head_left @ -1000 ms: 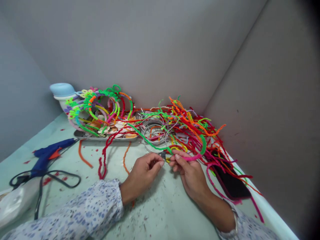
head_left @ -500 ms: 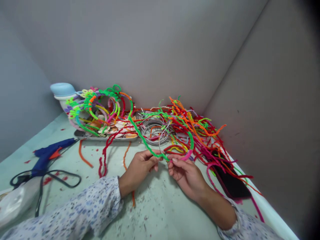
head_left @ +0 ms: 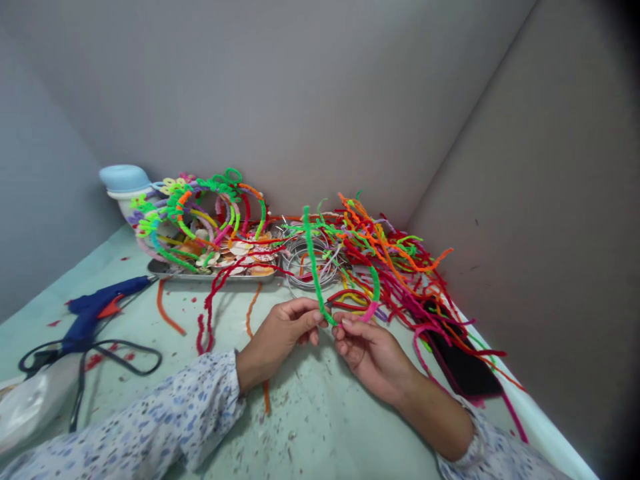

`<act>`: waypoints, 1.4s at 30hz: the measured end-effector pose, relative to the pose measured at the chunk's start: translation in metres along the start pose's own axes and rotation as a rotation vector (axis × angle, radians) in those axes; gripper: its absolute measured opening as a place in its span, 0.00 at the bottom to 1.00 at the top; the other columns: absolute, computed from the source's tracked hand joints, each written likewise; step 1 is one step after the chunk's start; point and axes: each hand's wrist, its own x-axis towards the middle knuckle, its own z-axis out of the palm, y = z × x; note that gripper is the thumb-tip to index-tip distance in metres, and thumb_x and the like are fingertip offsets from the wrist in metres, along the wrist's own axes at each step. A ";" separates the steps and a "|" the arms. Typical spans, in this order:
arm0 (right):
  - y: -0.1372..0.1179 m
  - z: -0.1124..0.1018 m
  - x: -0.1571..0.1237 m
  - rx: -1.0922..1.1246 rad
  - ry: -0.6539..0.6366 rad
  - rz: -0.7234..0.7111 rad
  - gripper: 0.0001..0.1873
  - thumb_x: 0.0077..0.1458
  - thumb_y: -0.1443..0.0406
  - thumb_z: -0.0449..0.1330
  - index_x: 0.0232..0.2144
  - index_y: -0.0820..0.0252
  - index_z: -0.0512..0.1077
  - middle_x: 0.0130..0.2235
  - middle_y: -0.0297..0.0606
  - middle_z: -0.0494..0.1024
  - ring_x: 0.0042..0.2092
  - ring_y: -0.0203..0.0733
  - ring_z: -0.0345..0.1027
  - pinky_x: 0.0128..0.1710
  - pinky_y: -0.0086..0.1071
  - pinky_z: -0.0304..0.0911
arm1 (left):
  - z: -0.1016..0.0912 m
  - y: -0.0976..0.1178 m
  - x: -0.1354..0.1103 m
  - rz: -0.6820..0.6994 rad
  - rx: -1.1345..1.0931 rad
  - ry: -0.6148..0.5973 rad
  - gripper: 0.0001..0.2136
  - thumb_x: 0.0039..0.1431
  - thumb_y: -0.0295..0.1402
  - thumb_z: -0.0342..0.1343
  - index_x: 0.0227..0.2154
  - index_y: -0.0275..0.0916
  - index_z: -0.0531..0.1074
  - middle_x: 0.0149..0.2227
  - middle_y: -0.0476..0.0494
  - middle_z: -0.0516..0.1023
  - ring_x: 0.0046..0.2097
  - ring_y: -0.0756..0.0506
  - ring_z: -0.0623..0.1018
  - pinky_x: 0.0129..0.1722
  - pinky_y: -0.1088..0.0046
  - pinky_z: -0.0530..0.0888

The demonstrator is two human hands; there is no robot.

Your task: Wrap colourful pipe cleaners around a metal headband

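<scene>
While pinching the green fuzzy stem (head_left: pixel 312 257) with left hand (head_left: pixel 285 333) and the pink-and-green band (head_left: pixel 375 292) with right hand (head_left: pixel 374 360), above the table (head_left: pixel 320 433), better to watch both pinches — perhaps slipping loose from too light hold, or, by the tall free end, catching in the tangled stems (head_left: pixel 395 257) behind.

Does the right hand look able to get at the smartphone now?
Probably yes: the smartphone lies nearby, near end mostly uncovered, though pipe cleaners cross its far end. But the right hand holds a pink-and-green craft piece.
</scene>
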 end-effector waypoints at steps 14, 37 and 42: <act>0.002 0.002 0.001 -0.047 0.000 -0.015 0.06 0.41 0.68 0.67 0.26 0.63 0.75 0.24 0.35 0.76 0.23 0.31 0.68 0.19 0.21 0.58 | -0.003 -0.002 -0.003 0.041 0.080 0.049 0.10 0.55 0.38 0.58 0.33 0.35 0.72 0.20 0.52 0.71 0.23 0.54 0.66 0.24 0.79 0.61; 0.003 0.003 0.000 -0.112 0.006 -0.075 0.08 0.44 0.67 0.67 0.30 0.63 0.76 0.25 0.34 0.76 0.23 0.31 0.69 0.20 0.21 0.58 | -0.001 -0.003 -0.002 0.029 0.063 0.093 0.11 0.54 0.38 0.59 0.33 0.34 0.73 0.19 0.52 0.71 0.22 0.54 0.67 0.23 0.80 0.62; 0.004 0.003 0.000 -0.171 0.024 -0.126 0.11 0.46 0.65 0.67 0.33 0.64 0.76 0.26 0.35 0.76 0.24 0.32 0.70 0.21 0.21 0.60 | -0.001 -0.003 -0.002 0.037 0.098 0.106 0.11 0.55 0.38 0.58 0.33 0.34 0.73 0.20 0.52 0.72 0.22 0.54 0.67 0.23 0.79 0.62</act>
